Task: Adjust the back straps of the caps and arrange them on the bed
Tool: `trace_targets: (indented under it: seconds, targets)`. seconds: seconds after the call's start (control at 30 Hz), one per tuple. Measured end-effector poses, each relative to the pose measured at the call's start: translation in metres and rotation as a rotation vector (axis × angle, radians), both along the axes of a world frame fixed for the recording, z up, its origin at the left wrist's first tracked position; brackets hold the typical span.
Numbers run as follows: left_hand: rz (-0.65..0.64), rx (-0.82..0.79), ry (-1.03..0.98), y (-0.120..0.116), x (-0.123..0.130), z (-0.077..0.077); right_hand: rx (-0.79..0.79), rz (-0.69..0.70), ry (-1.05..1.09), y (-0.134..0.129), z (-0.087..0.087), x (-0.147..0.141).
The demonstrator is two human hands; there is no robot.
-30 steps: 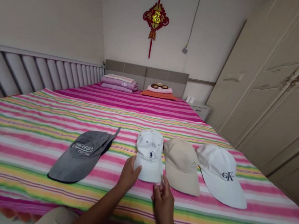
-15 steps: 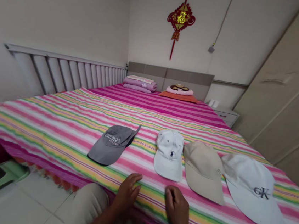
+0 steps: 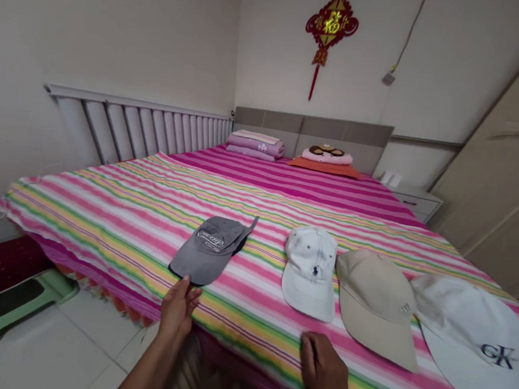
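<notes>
The grey cap lies just beside the open, empty left grip, the right grip likewise.

white baseball cap cut off by right edge

Soft, even light, perhaps slight edge warping.
</notes>
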State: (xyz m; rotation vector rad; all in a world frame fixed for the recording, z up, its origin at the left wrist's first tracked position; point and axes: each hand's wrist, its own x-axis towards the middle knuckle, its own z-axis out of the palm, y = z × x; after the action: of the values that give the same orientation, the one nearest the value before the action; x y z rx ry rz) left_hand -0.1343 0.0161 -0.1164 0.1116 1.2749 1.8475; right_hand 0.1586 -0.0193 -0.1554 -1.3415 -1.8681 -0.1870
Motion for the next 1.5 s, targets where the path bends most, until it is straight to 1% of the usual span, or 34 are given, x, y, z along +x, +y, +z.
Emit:
trace_targets:
  seconds: [0.1, 0.2, 0.37, 0.57, 0.67, 0.77, 0.83, 0.93, 1.0, 1.37, 1.5]
  targets:
    - [-0.074, -0.024, -0.016, 0.009, -0.009, 0.005, 0.014, 0.001, -0.019, 0.0, -0.001, 0.0]
    - [-0.136, -0.034, -0.016, 0.014, -0.015, 0.006, 0.014, -0.005, -0.018, 0.0, -0.001, 0.0]
    - [-0.147, 0.038, -0.001, 0.015, -0.019, 0.005, 0.023, 0.006, 0.018, 0.0, 0.002, -0.003]
    - [-0.07, 0.105, 0.022, 0.022, -0.037, 0.011, 0.021, 0.0, 0.01, -0.001, 0.003, -0.003]
    - [-0.053, 0.063, 0.043, 0.023, -0.049, 0.01, 0.031, -0.006, -0.017, 0.0, 0.001, -0.002]
    - [-0.038, 0.017, 0.073, 0.018, -0.058, 0.005, 0.048, -0.009, -0.044, 0.001, -0.002, -0.001]
    - [0.03, 0.003, 0.105, 0.014, -0.06, 0.002, 0.057, -0.012, -0.059, 0.001, -0.002, -0.001]
    - [0.171, -0.006, 0.146, 0.008, -0.061, 0.0, 0.059, -0.022, -0.068, 0.0, -0.003, 0.0]
    - [0.212, -0.013, 0.157, 0.006, -0.059, 0.001, 0.057, -0.024, -0.065, -0.001, -0.002, 0.0]
    - [0.301, -0.036, 0.135, 0.002, -0.045, 0.02, 0.074, -0.004, -0.075, -0.001, -0.001, 0.001]
    - [0.274, -0.047, 0.103, -0.001, -0.043, 0.025, 0.077, -0.017, -0.074, -0.001, -0.002, 0.001]
